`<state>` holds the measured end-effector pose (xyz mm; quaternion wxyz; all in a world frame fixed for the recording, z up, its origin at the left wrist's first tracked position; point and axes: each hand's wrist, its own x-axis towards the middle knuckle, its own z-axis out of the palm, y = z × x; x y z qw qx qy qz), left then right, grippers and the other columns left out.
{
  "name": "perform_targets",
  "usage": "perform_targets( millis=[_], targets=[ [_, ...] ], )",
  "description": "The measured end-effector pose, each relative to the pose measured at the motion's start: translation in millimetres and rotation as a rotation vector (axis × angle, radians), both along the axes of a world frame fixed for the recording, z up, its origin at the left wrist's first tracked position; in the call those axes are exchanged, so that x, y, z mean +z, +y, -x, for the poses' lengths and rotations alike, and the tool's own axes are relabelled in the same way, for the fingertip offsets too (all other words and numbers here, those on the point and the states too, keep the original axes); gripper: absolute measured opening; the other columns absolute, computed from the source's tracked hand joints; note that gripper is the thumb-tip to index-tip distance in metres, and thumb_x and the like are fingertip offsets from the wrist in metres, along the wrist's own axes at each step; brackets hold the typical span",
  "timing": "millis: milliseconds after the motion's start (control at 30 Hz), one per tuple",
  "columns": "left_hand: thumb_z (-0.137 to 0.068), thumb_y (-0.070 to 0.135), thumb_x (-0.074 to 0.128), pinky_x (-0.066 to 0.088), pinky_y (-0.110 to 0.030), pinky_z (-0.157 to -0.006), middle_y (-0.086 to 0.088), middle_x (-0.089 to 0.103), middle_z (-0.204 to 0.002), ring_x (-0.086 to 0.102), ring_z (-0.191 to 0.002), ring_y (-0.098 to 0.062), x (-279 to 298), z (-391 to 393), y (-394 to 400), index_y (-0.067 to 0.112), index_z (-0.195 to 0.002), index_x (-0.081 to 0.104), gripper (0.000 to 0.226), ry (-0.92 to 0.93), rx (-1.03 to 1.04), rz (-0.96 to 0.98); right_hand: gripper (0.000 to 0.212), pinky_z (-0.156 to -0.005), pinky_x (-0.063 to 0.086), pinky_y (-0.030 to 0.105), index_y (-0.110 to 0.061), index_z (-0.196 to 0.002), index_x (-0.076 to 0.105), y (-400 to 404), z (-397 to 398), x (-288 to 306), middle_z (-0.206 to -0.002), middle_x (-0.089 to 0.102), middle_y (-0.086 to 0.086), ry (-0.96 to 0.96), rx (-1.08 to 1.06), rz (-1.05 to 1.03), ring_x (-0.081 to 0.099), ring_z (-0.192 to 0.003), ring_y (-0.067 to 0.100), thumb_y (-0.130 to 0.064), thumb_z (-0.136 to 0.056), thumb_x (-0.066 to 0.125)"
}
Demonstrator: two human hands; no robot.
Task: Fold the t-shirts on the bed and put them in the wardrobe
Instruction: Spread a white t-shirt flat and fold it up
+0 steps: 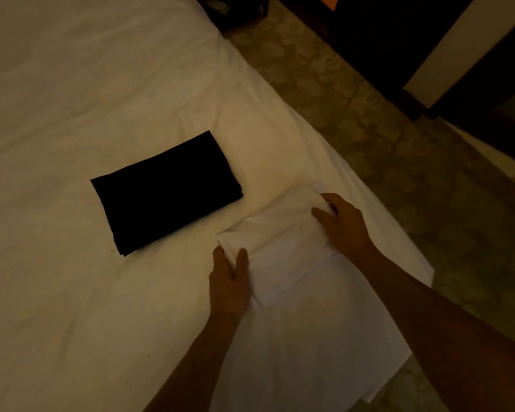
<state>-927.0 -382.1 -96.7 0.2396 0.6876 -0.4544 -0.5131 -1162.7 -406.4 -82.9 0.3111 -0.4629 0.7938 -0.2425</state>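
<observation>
A black t-shirt lies folded into a neat rectangle on the white bed. To its right, near the bed's corner, lies a white t-shirt, partly folded and hard to tell from the sheet. My left hand pinches the shirt's left edge between thumb and fingers. My right hand grips its far right edge, fingers curled over the cloth.
The bed's corner is just right of my right arm, with patterned floor beyond. Dark wooden furniture stands at the top right. Wide bare sheet stretches to the left and behind the black shirt.
</observation>
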Motion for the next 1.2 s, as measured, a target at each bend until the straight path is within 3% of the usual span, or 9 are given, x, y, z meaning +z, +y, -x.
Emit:
perform_targets(
  millis=[100, 267, 433, 600, 767, 900, 1033, 1133, 1200],
  targets=[
    [-0.101, 0.041, 0.047, 0.045, -0.008, -0.07, 0.019, 0.06, -0.1, 0.058, -0.085, 0.005, 9, 6, -4, 0.032, -0.129, 0.043, 0.03, 0.031, -0.043, 0.017, 0.04, -0.091, 0.043, 0.03, -0.014, -0.133, 0.056, 4, 3, 2, -0.126, 0.064, 0.007, 0.019, -0.056, 0.074, 0.06, -0.113, 0.027, -0.031, -0.097, 0.059],
    [-0.101, 0.043, 0.047, 0.048, -0.028, -0.091, 0.006, 0.061, -0.116, 0.062, -0.106, -0.016, 10, 16, -9, 0.026, -0.139, 0.041, 0.042, 0.056, -0.046, -0.003, 0.037, -0.09, 0.041, 0.026, -0.014, -0.13, 0.059, 6, 10, 5, -0.122, 0.065, 0.005, 0.001, -0.121, 0.106, 0.059, -0.11, 0.022, -0.028, -0.096, 0.061],
    [-0.101, 0.041, 0.047, 0.047, -0.026, -0.094, 0.004, 0.06, -0.125, 0.06, -0.106, -0.01, 9, 21, -10, 0.025, -0.144, 0.039, 0.046, 0.074, -0.072, 0.011, 0.036, -0.091, 0.04, 0.024, -0.017, -0.131, 0.059, 3, 15, 12, -0.118, 0.061, -0.005, -0.038, -0.139, 0.171, 0.054, -0.107, 0.011, -0.028, -0.097, 0.06],
    [-0.101, 0.039, 0.048, 0.039, -0.021, -0.094, -0.005, 0.058, -0.134, 0.056, -0.115, -0.02, 3, 18, -8, 0.02, -0.149, 0.036, 0.053, -0.052, -0.164, -0.015, 0.042, -0.094, 0.043, 0.037, -0.012, -0.137, 0.052, 6, 19, 0, -0.127, 0.061, 0.012, 0.176, -0.01, 0.003, 0.058, -0.115, 0.032, -0.029, -0.099, 0.055],
    [-0.101, 0.043, 0.048, 0.044, -0.025, -0.092, -0.002, 0.062, -0.126, 0.056, -0.1, -0.011, 14, 14, -10, 0.028, -0.145, 0.043, 0.047, -0.007, -0.147, -0.046, 0.05, -0.096, 0.042, 0.045, -0.017, -0.148, 0.037, 9, 13, 0, -0.133, 0.054, 0.014, 0.35, 0.021, -0.147, 0.054, -0.118, 0.033, -0.034, -0.102, 0.046],
    [-0.103, 0.042, 0.044, 0.039, -0.026, -0.094, 0.003, 0.056, -0.121, 0.052, -0.109, -0.015, 33, 3, -10, 0.022, -0.146, 0.043, 0.048, 0.003, 0.026, -0.064, 0.054, -0.099, 0.039, 0.045, -0.02, -0.151, 0.026, 15, 1, 20, -0.14, 0.044, 0.013, 0.585, 0.124, -0.308, 0.046, -0.124, 0.033, -0.033, -0.102, 0.044],
    [-0.098, 0.042, 0.054, 0.051, -0.045, -0.098, -0.008, 0.066, -0.121, 0.064, -0.106, -0.025, 57, -22, -1, 0.025, -0.129, 0.056, 0.036, 0.038, -0.009, -0.079, 0.047, -0.1, 0.036, 0.043, -0.017, -0.146, 0.038, 23, -30, 53, -0.144, 0.042, 0.011, 0.617, 0.136, -0.235, 0.043, -0.126, 0.032, -0.03, -0.101, 0.045],
    [-0.1, 0.029, 0.053, 0.053, -0.032, -0.085, -0.004, 0.07, -0.106, 0.066, -0.093, -0.016, 92, -46, 4, 0.027, -0.111, 0.062, 0.014, 0.086, -0.009, -0.007, 0.036, -0.094, 0.039, 0.04, -0.013, -0.136, 0.051, 21, -73, 84, -0.134, 0.051, 0.013, 0.535, 0.105, -0.073, 0.05, -0.118, 0.031, -0.02, -0.1, 0.047],
    [-0.099, 0.024, 0.051, 0.052, -0.03, -0.083, -0.001, 0.07, -0.104, 0.065, -0.094, -0.015, 114, -68, 6, 0.026, -0.11, 0.064, 0.016, 0.036, 0.014, 0.072, 0.029, -0.085, 0.045, 0.037, -0.008, -0.125, 0.059, 17, -111, 109, -0.121, 0.057, 0.015, 0.387, 0.117, 0.054, 0.057, -0.105, 0.031, -0.008, -0.098, 0.048]
  ],
)
